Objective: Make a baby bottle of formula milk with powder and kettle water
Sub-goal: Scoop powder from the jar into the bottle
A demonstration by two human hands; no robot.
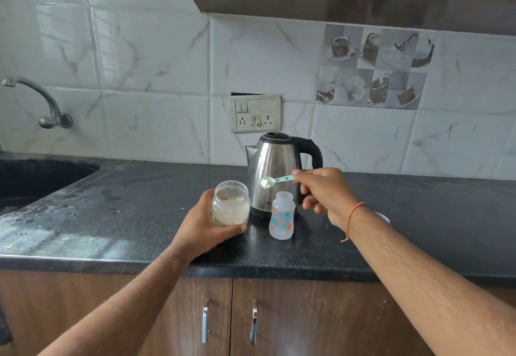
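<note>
Tabletop (pixel 111 233) at frame centre carries one kettle (pixel 275 171) and one open baby bottle (pixel 282 216). My left hand (pixel 206 227) grips one powder jar (pixel 230 203); right hand (pixel 324 193) fingers pinch one scoop (pixel 276 180), its bowl just above the bottle mouth.

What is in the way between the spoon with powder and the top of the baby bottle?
Nothing visible. The scoop that the right hand pinches hangs in open air, above and a little left of the baby bottle. The bottle's mouth has no cap. The kettle stands behind, not between.
</note>
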